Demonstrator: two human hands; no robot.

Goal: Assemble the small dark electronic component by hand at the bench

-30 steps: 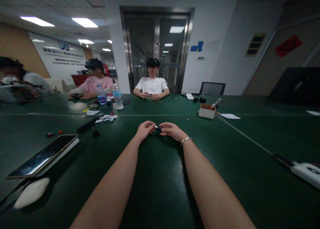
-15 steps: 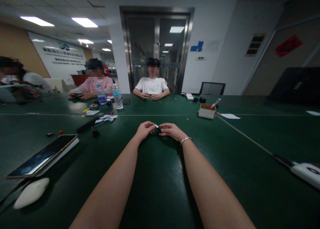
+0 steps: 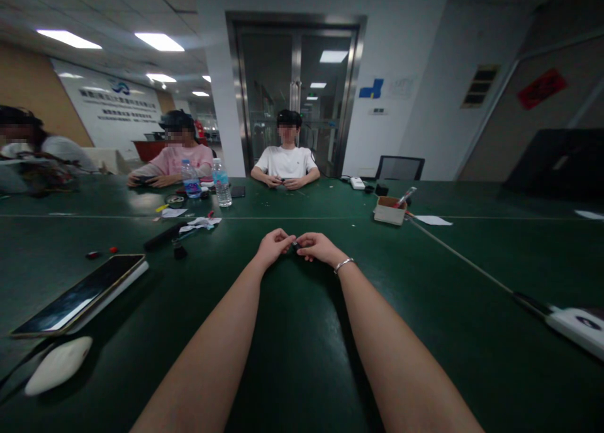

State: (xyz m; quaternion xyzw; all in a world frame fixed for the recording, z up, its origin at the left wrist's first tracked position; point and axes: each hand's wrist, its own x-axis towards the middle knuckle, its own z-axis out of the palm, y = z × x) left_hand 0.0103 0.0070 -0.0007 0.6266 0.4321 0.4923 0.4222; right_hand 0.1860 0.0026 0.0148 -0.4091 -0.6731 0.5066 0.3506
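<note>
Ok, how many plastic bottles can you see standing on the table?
2. The left bottle stands in front of the person in pink; the right bottle stands just beside it, slightly nearer the camera. Any others hidden behind things wouldn't show.

Behind the right fingers point(image 3: 306, 238), a thin silver bangle point(image 3: 343, 265) is circling the right wrist point(image 3: 336, 256), its metal shining along the curve; any fine markings are staying too small to tell. Farther back from these fingers, the right forearm point(image 3: 391, 338) is showing bare. Behind the left fingers point(image 3: 283, 234), the left wrist point(image 3: 260, 266) and left forearm point(image 3: 212, 332) are likewise showing bare, both forearms broadening away from the fingers.
</note>
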